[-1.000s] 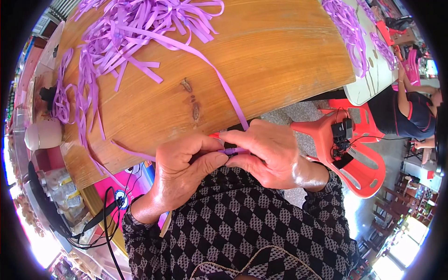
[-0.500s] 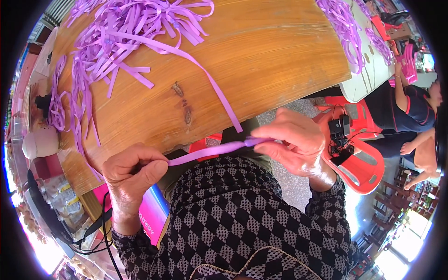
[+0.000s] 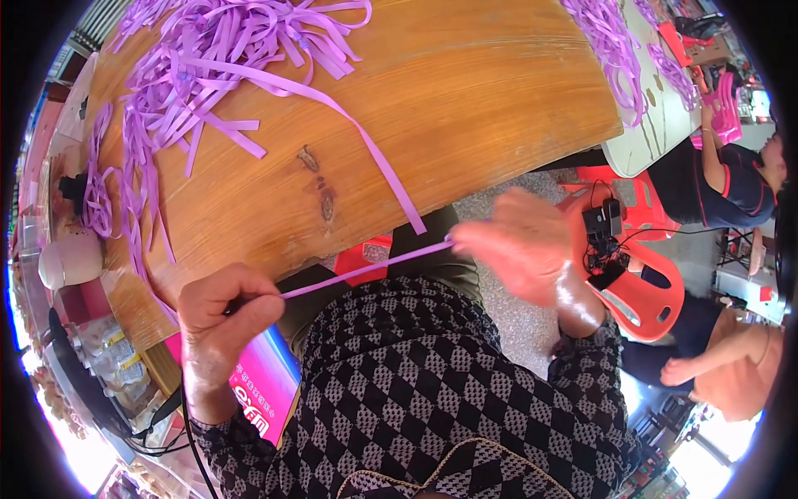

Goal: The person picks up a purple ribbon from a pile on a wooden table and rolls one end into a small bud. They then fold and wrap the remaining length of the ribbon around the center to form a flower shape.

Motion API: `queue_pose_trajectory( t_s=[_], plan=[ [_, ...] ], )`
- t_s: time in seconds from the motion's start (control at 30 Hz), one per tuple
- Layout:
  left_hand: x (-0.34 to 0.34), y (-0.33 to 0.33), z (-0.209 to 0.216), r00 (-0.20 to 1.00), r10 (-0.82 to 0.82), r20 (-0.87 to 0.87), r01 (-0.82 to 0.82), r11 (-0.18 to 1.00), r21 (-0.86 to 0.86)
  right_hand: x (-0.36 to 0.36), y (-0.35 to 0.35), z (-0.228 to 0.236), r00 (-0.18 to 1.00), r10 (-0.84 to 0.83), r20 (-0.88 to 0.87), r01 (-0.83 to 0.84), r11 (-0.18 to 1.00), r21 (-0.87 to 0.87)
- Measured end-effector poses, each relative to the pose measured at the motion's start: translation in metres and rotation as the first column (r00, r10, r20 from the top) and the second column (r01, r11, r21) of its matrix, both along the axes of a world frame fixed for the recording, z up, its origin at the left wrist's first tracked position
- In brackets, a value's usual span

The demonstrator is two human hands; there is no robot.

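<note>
Between my two hands a narrow purple ribbon (image 3: 366,271) is stretched taut above my lap, just off the table's near edge. My left hand (image 3: 229,312) pinches one end between thumb and curled fingers. At the other end my right hand (image 3: 524,248) is closed on the ribbon, its fingers slightly blurred. A small darker bit shows by the right fingertips; I cannot make out whether it is a knot. On the table a heap of purple ribbons (image 3: 224,75) lies to the far left, and one loose strip (image 3: 366,141) trails from it toward my hands.
The wooden table (image 3: 465,108) has a curved near edge. More purple ribbons (image 3: 611,58) hang over toward a white table (image 3: 657,137) at the right. A red plastic stool (image 3: 644,303) holds black devices and cables (image 3: 607,241). Another person (image 3: 706,187) sits at the right.
The ribbon, wide and slack-looking before, is now a thin tight line. My right hand has turned, its fingers closer together, and my left has shifted slightly left. The other person's leg has moved.
</note>
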State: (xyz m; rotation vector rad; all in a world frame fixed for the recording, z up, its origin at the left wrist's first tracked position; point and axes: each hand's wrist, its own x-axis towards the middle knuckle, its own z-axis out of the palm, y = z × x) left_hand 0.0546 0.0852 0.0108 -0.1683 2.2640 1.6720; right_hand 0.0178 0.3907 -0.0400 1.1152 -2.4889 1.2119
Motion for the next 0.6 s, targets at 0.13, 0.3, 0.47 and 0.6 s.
queue_pose_trajectory(
  t_s=[0.13, 0.3, 0.47, 0.6],
  plan=[
    [0.001, -0.042, -0.003, 0.996, 0.063, 0.058, -0.060, 0.997, -0.048, 0.000, 0.038, -0.002, 0.969, -0.245, -0.042, 0.248, 0.965, 0.084],
    [0.015, -0.082, -0.009, 0.995, 0.090, -0.034, -0.095, 0.975, -0.198, -0.004, 0.083, -0.021, 0.931, -0.359, -0.066, 0.365, 0.915, 0.173],
    [0.018, -0.115, -0.001, 0.989, 0.145, 0.029, -0.137, 0.973, -0.187, 0.003, 0.133, -0.046, 0.750, -0.626, 0.212, 0.653, 0.753, -0.086],
    [0.023, -0.148, -0.007, 0.987, 0.143, -0.078, -0.160, 0.949, -0.271, 0.006, 0.173, -0.067, 0.686, -0.653, 0.320, 0.716, 0.684, -0.139]
  ],
)
